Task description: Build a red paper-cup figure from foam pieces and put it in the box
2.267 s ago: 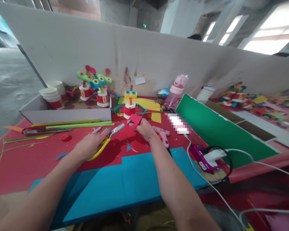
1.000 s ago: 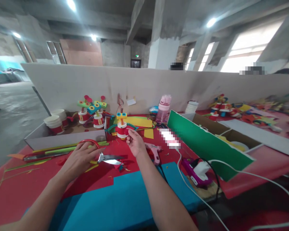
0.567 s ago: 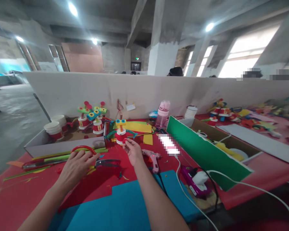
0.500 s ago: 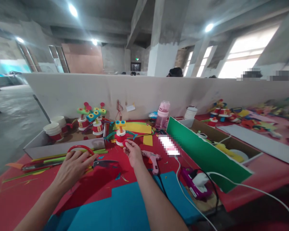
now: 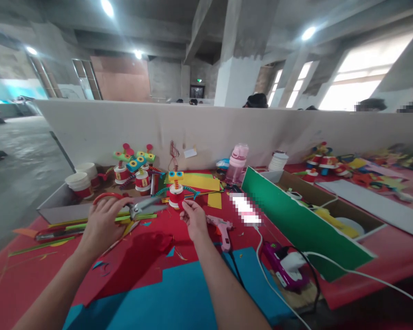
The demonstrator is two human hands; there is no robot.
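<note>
My left hand (image 5: 105, 222) grips the red handles of a pair of scissors (image 5: 142, 207), raised over the red table, blades pointing right. My right hand (image 5: 194, 221) pinches a small red round piece (image 5: 181, 206) at its fingertips. Directly behind that piece stands a paper-cup figure (image 5: 176, 195) with a yellow head, blue eyes and teal folded arms. To the right of my right hand lies a pink glue gun (image 5: 223, 230). Blue sheets (image 5: 186, 293) lie beneath my right forearm.
A box (image 5: 62, 212) with cups and finished figures stands left. On the right are a green-sided box (image 5: 296, 220), a purple power strip (image 5: 284, 268) with cables, and a pink bottle (image 5: 237, 162). A pale partition (image 5: 206, 133) runs behind; yellow paper (image 5: 214, 200) lies near the figure.
My left hand has lifted the scissors off the table, and their blades now stand apart from it. My right hand still pinches the red piece. The view has shifted slightly.
</note>
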